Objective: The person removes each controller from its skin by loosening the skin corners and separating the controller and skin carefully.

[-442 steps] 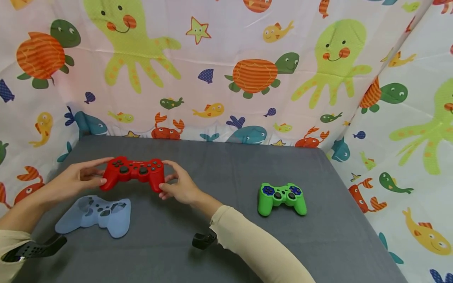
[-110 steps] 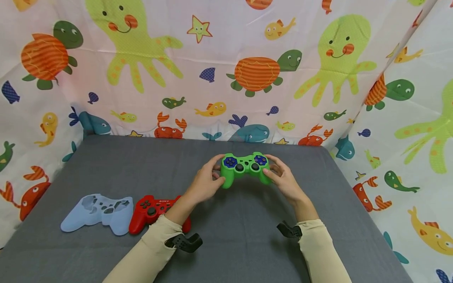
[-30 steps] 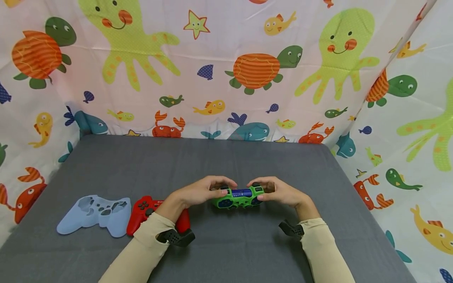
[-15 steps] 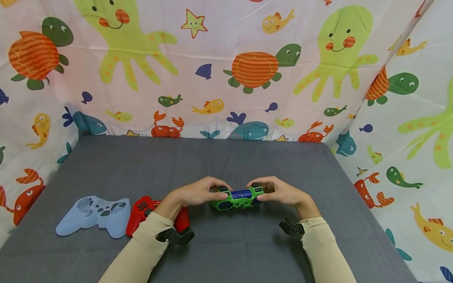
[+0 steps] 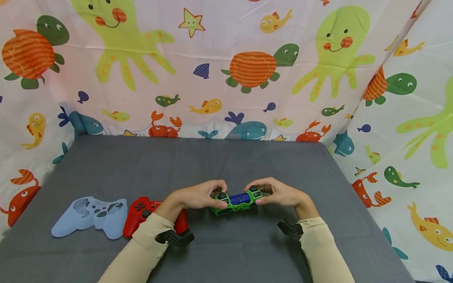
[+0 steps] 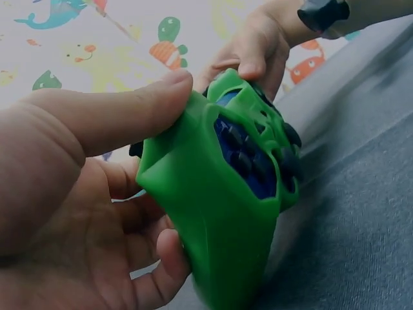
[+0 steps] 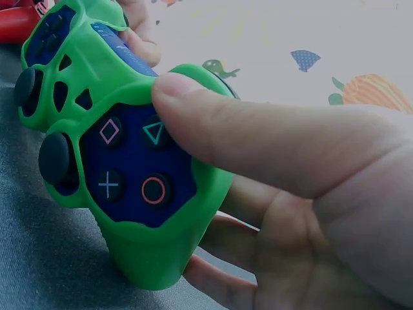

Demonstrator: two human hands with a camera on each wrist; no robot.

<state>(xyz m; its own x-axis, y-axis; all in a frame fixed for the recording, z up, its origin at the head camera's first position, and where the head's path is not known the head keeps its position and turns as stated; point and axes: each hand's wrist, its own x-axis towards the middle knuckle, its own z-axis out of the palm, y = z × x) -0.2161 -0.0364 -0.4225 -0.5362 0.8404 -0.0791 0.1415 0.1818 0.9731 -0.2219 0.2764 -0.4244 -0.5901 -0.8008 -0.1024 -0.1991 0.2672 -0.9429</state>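
Note:
A blue game controller in a green silicone cover (image 5: 240, 200) stands tipped at the middle of the table, its blue top edge turned toward the head camera. My left hand (image 5: 201, 195) grips its left end. In the left wrist view the thumb presses the green cover (image 6: 213, 194) beside the direction buttons, the other fingers curled behind. My right hand (image 5: 281, 193) pinches the right end. The right wrist view shows that thumb on the cover's edge near the triangle button, fingers behind the right grip. Both black thumbsticks face down toward the cloth (image 7: 39, 245).
Left of my left hand lies a red controller (image 5: 134, 220), partly hidden under my forearm. Beside it, flat, is a light blue silicone controller cover (image 5: 115, 224). A curtain with sea animals (image 5: 212, 35) hangs behind the grey table (image 5: 301, 165).
The red controller was put down beside the light blue cover. Both hands lifted the green-covered controller, brought it to the middle and tipped it; just now its left end has dipped slightly.

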